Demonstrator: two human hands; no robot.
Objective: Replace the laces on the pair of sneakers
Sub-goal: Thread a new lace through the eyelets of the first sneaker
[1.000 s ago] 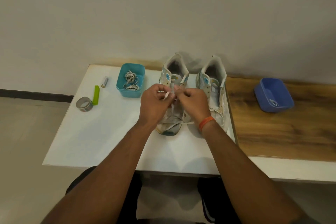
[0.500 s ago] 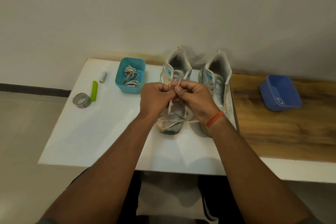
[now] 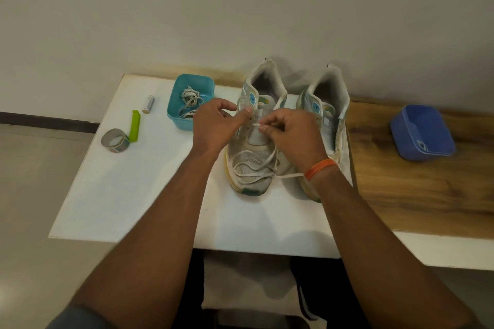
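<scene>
Two worn white sneakers stand side by side, toes toward the person, at the back of a white surface (image 3: 112,195) against the wall. The left sneaker (image 3: 252,157) has a loose white lace (image 3: 263,168) trailing across its toe and out toward the right sneaker (image 3: 332,125), which sits at the white surface's right edge, where a wooden top (image 3: 414,195) begins. The right hand (image 3: 291,136), an orange band on its wrist, pinches the lace end between thumb and forefinger just above the left sneaker's tongue. The left hand (image 3: 213,125) has its fingers loosely spread and holds nothing; its thumb tip touches the eyelet row on that sneaker's left side. Just behind the left hand sits a teal tub (image 3: 176,115) with bundled laces (image 3: 191,99) inside. Farther left, near the surface's left edge, lie a battery (image 3: 148,104), a green clip (image 3: 134,125) and a roll of tape (image 3: 115,140). A blue tub (image 3: 422,132) rests well apart on the wooden top. The front half of the white surface lies bare under the forearms.
</scene>
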